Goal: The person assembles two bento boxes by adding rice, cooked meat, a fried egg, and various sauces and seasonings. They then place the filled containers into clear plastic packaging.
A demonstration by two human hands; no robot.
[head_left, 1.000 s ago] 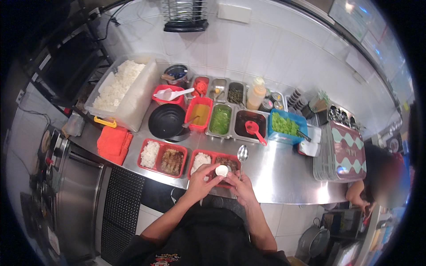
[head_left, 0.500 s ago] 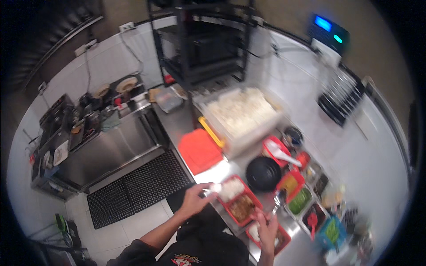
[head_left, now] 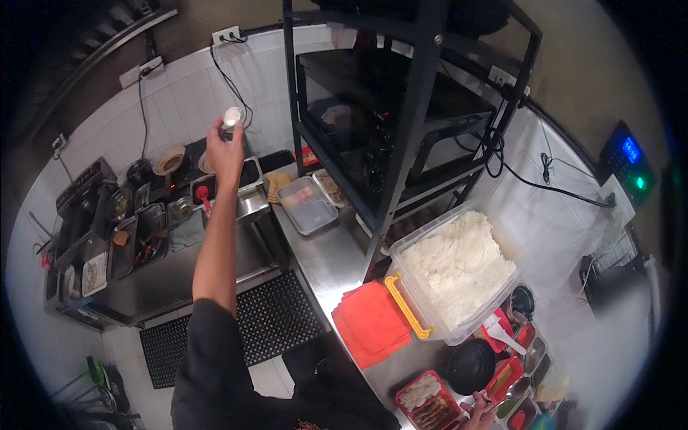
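My left hand is raised at the end of an outstretched arm and pinches a small white cup; its contents are hard to make out. Far below, my right hand shows only in part at the lower edge. Its fingers are curled, and whatever they may hold is too small to name. Just left of it stands a red tray with white rice in one compartment and brown food in another. A black bowl sits right behind that hand, beside a red container of orange food.
A clear bin of rice with a yellow handle stands on the steel counter, next to orange-red sheets. A black metal rack rises behind. A lidded plastic box lies left of it. Pans and trays fill the left station.
My left hand has swung up and away to the far left, carrying the white cup from beside the red tray. The view has turned left, so the tray and my right hand appear lower.
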